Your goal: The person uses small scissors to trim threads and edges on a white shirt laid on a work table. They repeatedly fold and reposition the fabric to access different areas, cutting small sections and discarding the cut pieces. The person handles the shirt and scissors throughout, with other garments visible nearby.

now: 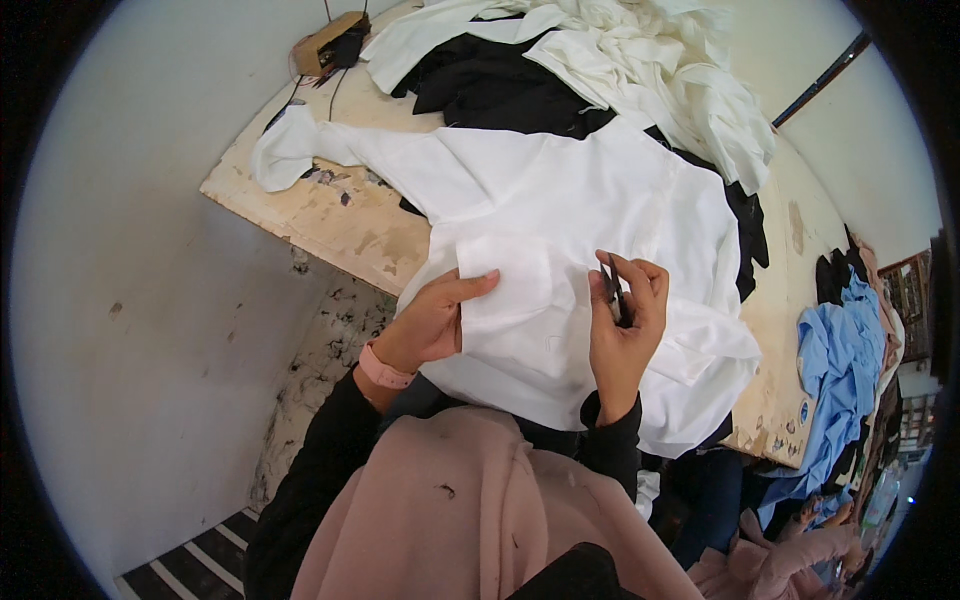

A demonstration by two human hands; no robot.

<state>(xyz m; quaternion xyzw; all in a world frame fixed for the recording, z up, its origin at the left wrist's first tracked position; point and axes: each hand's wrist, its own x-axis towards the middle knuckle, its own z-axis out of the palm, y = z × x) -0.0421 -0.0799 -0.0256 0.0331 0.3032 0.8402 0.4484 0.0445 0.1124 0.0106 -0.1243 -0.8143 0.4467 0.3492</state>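
A white shirt [580, 185] is spread over the near side of the table, one sleeve stretched out to the left. My left hand [425, 322] grips the shirt's cloth at a straight edge, thumb on top and fingers underneath. A pink band circles that wrist. In my right hand [630, 345] is a small pair of dark thread snips [613, 290], held between thumb and fingers with the blades pointing away from me. This hand is just over the shirt, to the right of the cloth held by the left. The snips' lower part is hidden by the fingers.
The worn wooden table [385, 240] has peeling patches. At its far side lie black cloth [500, 85] and a heap of white garments [650, 60]. A small cardboard box [328, 42] stands far left. Blue garments [838, 345] hang at right, near another person's sleeve [790, 572].
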